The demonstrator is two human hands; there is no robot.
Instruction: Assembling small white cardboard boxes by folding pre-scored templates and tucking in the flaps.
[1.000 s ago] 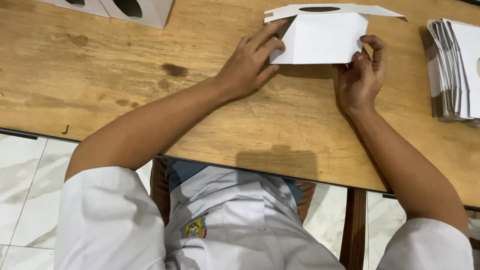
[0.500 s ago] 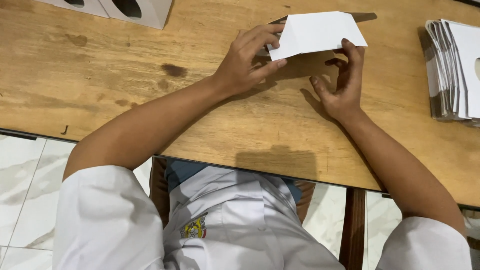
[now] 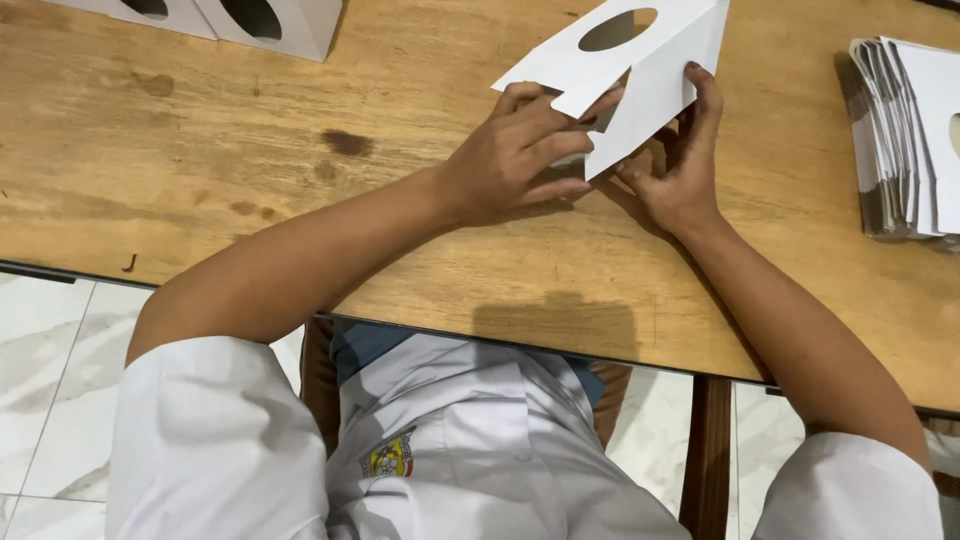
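A white cardboard box blank (image 3: 640, 70) with an oval cut-out in its upper panel, partly folded open into a tent-like form, is held just above the wooden table (image 3: 300, 200) near its far edge, right of the middle. The left hand (image 3: 515, 155) grips the blank's lower left flap, fingers curled closed over the card edge. The right hand (image 3: 680, 165) supports the slanted right panel, thumb below and fingers (image 3: 708, 95) pressed flat against its outer face, so both hands are clamped on the blank. At the table's right edge lies a stack of flat white blanks (image 3: 905, 140), well apart from the hands. At the far left corner stand assembled white boxes (image 3: 255, 20) with oval openings. White sleeves and a white shirt fill the foreground beyond the near edge.
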